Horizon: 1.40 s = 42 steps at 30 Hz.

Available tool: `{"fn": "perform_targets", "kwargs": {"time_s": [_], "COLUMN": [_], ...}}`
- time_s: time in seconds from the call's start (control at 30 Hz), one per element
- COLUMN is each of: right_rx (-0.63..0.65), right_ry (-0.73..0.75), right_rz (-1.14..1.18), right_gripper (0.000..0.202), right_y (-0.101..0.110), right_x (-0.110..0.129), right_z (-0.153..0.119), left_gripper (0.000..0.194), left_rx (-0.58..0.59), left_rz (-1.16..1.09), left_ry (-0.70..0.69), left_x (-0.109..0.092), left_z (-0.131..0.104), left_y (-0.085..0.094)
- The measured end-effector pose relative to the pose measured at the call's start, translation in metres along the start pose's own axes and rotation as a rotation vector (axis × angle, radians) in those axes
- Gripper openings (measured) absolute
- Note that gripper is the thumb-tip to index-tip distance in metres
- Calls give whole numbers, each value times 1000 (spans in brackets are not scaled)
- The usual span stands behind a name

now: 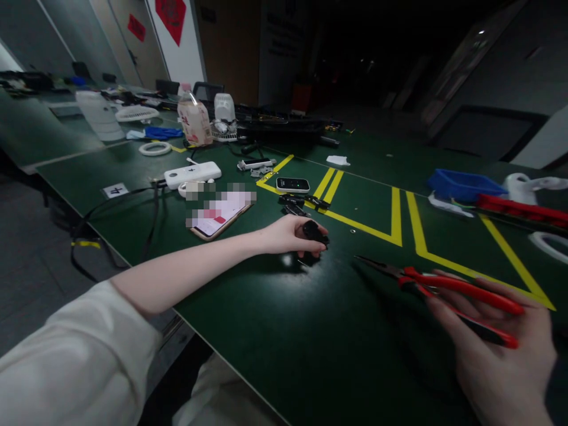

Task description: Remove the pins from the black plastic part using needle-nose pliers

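Near the middle of the green table (284, 319), my left hand (293, 235) is closed on a small black part (313, 232). Its exact shape is hard to make out. My right hand (501, 337), at the right, holds long-nosed pliers with red handles (465, 290); their dark tips point left, apart from the black part. Several black pieces (295, 205) lie just beyond my left hand. Behind them is a small white device with a black screen (292, 185). A tiny ring (352, 231) rests on the table between the hands, a little farther back.
A phone (222, 214) and a white power strip (193, 175) with black cables are at the left. Farther back stand a bottle (194, 121) and a white fan (224, 112). A blue tray (464, 185) and a red strip (523, 211) are at the right.
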State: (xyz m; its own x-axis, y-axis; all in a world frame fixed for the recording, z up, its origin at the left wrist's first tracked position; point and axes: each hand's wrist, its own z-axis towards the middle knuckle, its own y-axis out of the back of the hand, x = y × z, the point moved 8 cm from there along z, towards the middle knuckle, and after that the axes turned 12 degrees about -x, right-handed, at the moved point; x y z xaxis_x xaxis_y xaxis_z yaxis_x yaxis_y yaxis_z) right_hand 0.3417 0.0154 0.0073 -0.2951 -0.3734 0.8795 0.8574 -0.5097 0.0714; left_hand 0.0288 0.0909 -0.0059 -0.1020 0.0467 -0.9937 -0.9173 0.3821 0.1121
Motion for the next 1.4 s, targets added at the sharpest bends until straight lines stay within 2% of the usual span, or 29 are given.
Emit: {"fn": "perform_targets", "kwargs": {"time_s": [0.03,0.1,0.2,0.33,0.5,0.6,0.77,0.9,1.07,1.13,1.23,1.3,1.4], "right_rx": [14,93,202,277,308,292,306,269,229,205,140,112,61], "right_ry": [-16,49,252,480,647,675,575,495,398,323,120,-61,-294], "right_rz": [-15,-30,-35,-49,-194,-257,-178,-137,-96,-89,-43,26,114], "right_gripper": [71,80,90,103,99,95,86,81,77,69,51,50,51], "right_y": [-2,-12,-25,-35,-37,-34,-33,-35,-38,-36,-30,-27,-22], "right_x": [0,9,28,49,64,66,65,64,58,53,41,28,14], "right_z": [-2,-6,-17,-33,-45,-47,-47,-42,-32,-27,-22,-21,-24], "left_gripper": [57,56,54,57,50,48,45,37,52,54,39,30,28], "left_rx": [1,4,5,17,69,97,150,128,119,127,123,133,188], "left_rz": [25,76,157,280,429,514,715,879,932,882,684,558,444], "left_ry": [-12,-37,-65,-93,-189,-266,-394,-460,-476,-448,-359,-285,-169], "left_x": [0,0,0,1,-7,-15,-25,-29,-30,-32,-37,-39,-36], "left_z": [0,-1,-3,-5,-11,-18,-30,-32,-33,-35,-41,-45,-51], "left_y": [0,0,0,-1,-9,-19,-38,-42,-44,-46,-50,-54,-63]}}
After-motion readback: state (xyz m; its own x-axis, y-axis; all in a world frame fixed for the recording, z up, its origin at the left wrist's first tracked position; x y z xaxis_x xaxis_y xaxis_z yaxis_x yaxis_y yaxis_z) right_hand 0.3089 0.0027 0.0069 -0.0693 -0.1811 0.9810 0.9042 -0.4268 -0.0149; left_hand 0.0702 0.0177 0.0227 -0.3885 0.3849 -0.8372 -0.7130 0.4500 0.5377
